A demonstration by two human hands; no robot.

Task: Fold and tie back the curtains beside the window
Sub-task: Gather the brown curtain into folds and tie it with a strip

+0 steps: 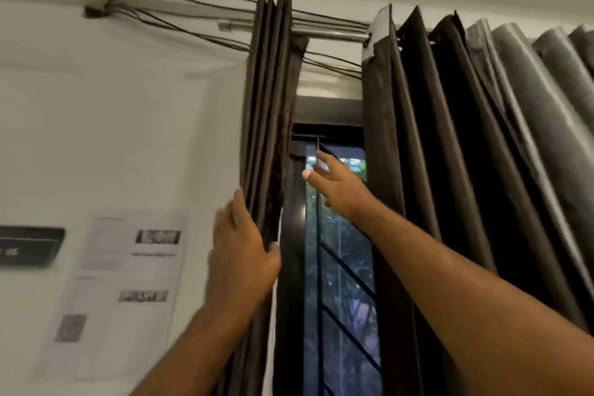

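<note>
A dark brown curtain (270,112) hangs bunched in tight folds at the left side of the window (340,234). My left hand (241,254) grips these folds from the left, thumb round their window-side edge. A second brown curtain (450,154) hangs in wider pleats to the right of the gap. My right hand (337,183) is raised in the gap between the two curtains, fingers spread and straight, holding nothing. Both curtains hang from a metal rod (331,33).
Several loose cables (180,12) run along the wall above the rod. Printed paper sheets (128,283) and a dark panel (29,246) are fixed to the white wall at the left. The window has a dark frame and diagonal bars.
</note>
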